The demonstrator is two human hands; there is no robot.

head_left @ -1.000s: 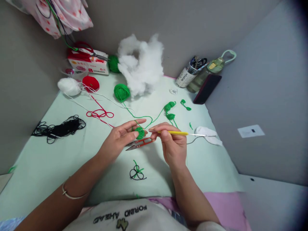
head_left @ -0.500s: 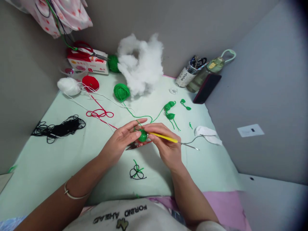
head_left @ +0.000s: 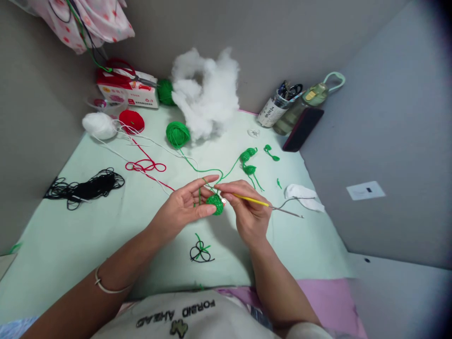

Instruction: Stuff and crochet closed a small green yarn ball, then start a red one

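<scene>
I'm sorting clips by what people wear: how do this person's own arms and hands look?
The left hand and right hand are ungloved. A thin, pale bracelet circles the left arm; none shows on the right arm. A pale sleeve shows near the right elbow.

A: Surface?
B: Pale green tabletop [head_left: 300, 256].
A: Back?
B: White-and-red box [head_left: 141, 98] left, white stuffing [head_left: 208, 96] mid, pen cup [head_left: 270, 113] and bottle [head_left: 282, 123] right. Phone [head_left: 302, 130] propped beside bottle.
A: Left?
B: White yarn ball [head_left: 99, 126] near red yarn ball [head_left: 131, 122]; black hank [head_left: 88, 187] nearer the front.
A: Middle?
B: Green yarn ball [head_left: 177, 134], just before stuffing.
A: Right?
B: Green crocheted pieces [head_left: 249, 170], white piece [head_left: 300, 193].
A: Front?
B: Black and green scraps [head_left: 201, 254], overlapping.
</scene>
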